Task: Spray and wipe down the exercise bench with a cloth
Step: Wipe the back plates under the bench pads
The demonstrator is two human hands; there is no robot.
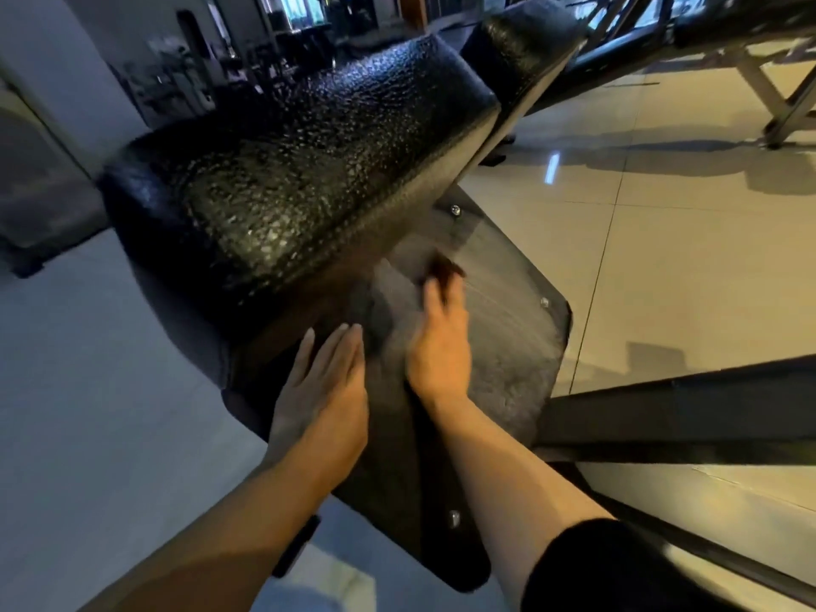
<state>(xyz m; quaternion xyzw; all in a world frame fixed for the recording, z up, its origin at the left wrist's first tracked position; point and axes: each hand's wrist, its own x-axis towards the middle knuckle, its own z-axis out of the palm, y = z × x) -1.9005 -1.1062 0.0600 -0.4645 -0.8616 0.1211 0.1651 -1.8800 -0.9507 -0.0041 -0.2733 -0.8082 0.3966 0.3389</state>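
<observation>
The exercise bench has a black textured pad (300, 170) that glistens with droplets, and a flat dark underside panel (508, 276) with bolts facing me. My right hand (437, 346) is blurred with motion and holds a grey cloth (393, 289) against that panel, fingers bent over it. Greyish streaks and a fuzzy patch (512, 386) spread over the panel beside the hand. My left hand (322, 390) lies flat with straight fingers on the panel's edge, just below the pad. No spray bottle is in view.
A second black pad (525, 42) continues the bench toward the back. A dark metal frame bar (680, 413) runs right from the panel. Glossy tiled floor (662, 240) lies to the right, and other gym machines (786, 95) stand at the back.
</observation>
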